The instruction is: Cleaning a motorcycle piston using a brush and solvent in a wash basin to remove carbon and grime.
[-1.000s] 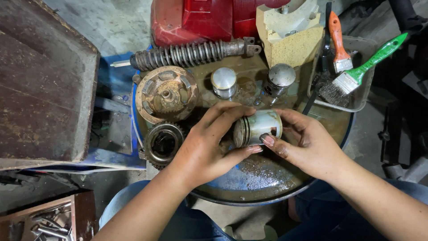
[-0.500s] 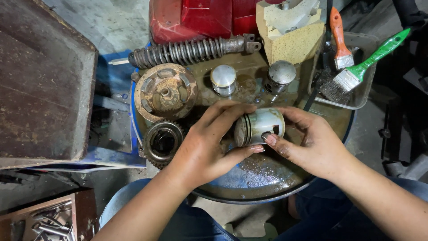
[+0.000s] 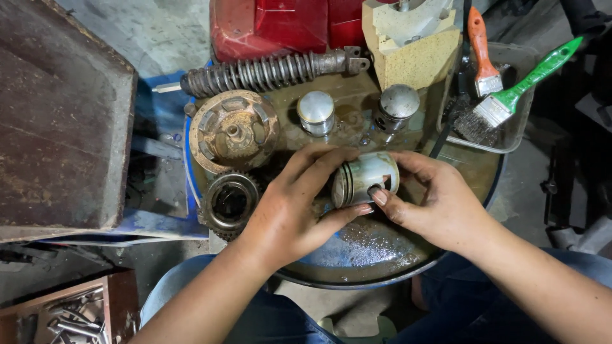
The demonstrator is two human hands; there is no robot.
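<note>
Both hands stay closed on the piston point(image 3: 364, 179), held on its side just above the oily drum top point(image 3: 382, 255): left hand point(image 3: 290, 207) wraps the ringed end with its thumb under, right hand point(image 3: 433, 200) cups the skirt end with a fingertip at the lower edge. Over the last second the piston has barely shifted, only the right fingers have crept along the skirt, so the work reads as close handling, not a set-down. Outward: two more pistons point(image 3: 316, 112) stand far, clutch hub point(image 3: 233, 130) and gear point(image 3: 228, 201) left, spring point(image 3: 268, 71) beyond, brushes point(image 3: 503, 102) far right.
</note>
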